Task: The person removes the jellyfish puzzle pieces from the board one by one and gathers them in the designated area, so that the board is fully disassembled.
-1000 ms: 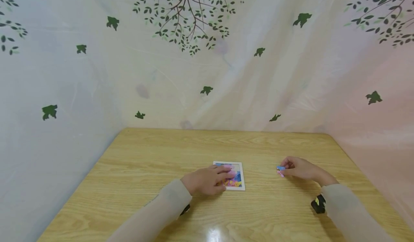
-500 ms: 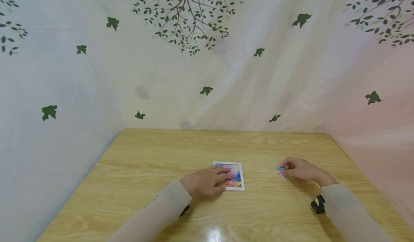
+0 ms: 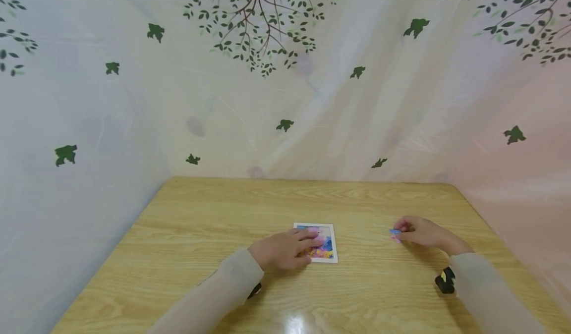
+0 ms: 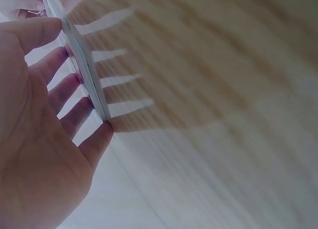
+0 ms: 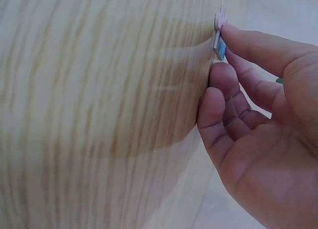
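Observation:
A small jigsaw puzzle in a white frame point(image 3: 335, 247) lies flat on the table, its picture pink, blue and yellow. My left hand point(image 3: 285, 250) rests on its left part with the fingers spread, hiding that side. In the left wrist view the fingertips of the left hand point(image 4: 44, 114) lie along the frame's edge point(image 4: 87, 72). To the right of the frame, my right hand point(image 3: 421, 232) pinches a blue and pink puzzle piece point(image 3: 395, 232) between thumb and fingers. The right wrist view shows the piece point(image 5: 220, 38) at the thumb tip of the right hand point(image 5: 263, 114), close over the table.
The wood-grain table point(image 3: 214, 205) reaches back to a pale curtain point(image 3: 232, 116) printed with branches and green leaf shapes. More curtain hangs at the left and right sides. A dark wrist camera point(image 3: 445, 280) is strapped at the right cuff.
My right hand has shifted slightly to the right with the puzzle piece, which now shows more tilted. The left hand stays on the frame.

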Available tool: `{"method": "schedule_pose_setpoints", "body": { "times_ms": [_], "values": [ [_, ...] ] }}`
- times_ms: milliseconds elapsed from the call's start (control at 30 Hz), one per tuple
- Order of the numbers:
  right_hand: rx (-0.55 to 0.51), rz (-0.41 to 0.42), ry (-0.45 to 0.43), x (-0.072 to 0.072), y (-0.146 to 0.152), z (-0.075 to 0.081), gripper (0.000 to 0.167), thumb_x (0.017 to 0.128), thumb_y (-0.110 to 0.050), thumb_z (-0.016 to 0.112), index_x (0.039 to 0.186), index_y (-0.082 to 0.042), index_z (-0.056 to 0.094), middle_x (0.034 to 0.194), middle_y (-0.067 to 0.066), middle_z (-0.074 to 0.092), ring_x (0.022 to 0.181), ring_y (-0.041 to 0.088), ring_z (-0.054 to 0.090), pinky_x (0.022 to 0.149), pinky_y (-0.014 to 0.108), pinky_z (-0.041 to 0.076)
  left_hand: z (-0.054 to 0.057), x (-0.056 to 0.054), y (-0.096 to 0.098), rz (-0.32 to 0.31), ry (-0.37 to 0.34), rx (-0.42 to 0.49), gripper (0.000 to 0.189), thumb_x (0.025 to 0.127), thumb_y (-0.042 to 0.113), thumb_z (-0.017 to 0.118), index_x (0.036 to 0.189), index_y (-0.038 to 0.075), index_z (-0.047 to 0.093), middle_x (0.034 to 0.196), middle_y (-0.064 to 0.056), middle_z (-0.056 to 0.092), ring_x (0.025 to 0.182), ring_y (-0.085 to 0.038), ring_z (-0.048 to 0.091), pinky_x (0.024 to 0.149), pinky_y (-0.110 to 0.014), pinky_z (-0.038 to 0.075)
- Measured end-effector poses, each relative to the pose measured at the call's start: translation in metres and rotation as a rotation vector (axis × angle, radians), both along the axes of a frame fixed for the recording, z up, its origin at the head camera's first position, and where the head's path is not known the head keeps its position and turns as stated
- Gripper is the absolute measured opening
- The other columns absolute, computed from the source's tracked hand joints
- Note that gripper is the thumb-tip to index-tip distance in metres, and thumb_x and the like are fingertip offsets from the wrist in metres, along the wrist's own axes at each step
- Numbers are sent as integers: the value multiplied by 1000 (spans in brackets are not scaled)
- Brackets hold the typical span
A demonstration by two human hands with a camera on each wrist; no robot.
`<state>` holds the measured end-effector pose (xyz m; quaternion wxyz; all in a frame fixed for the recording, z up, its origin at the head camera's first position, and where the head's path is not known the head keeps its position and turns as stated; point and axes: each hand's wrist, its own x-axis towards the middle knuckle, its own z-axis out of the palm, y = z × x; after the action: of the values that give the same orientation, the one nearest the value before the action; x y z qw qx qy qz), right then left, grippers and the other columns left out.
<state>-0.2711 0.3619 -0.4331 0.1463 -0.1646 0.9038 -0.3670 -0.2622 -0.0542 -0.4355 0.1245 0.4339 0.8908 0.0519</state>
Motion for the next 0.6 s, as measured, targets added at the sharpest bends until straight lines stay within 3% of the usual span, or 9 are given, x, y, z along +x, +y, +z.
{"method": "schedule_pose_setpoints", "body": {
  "times_ms": [267, 500, 600],
  "values": [
    [6, -24, 13, 0, -3, 0, 31, 103, -16, 63, 122, 8, 57, 98, 9, 64, 87, 20, 57, 71, 28, 48, 1, 2, 2, 2, -21, 42, 54, 109, 34, 48, 161, 20, 41, 169, 0, 30, 155, -22, 28, 125, -38, 26],
    [-24, -2, -8, -4, -39, 11, 32, 105, -21, 61, 124, 5, 58, 95, 9, 57, 64, 17, 52, 56, 30, 48, -1, 3, 0, -11, -4, 62, 53, 108, 32, 52, 159, 17, 44, 168, -4, 33, 155, -24, 29, 125, -39, 25],
    [-5, 20, 4, -7, -59, 14, 28, 105, -22, 62, 123, 1, 60, 99, 8, 58, 67, 15, 50, 56, 29, 47, -1, 4, -1, 6, 15, 73, 52, 108, 34, 54, 157, 21, 47, 167, -5, 34, 154, -28, 30, 125, -43, 27]
  ]
}}
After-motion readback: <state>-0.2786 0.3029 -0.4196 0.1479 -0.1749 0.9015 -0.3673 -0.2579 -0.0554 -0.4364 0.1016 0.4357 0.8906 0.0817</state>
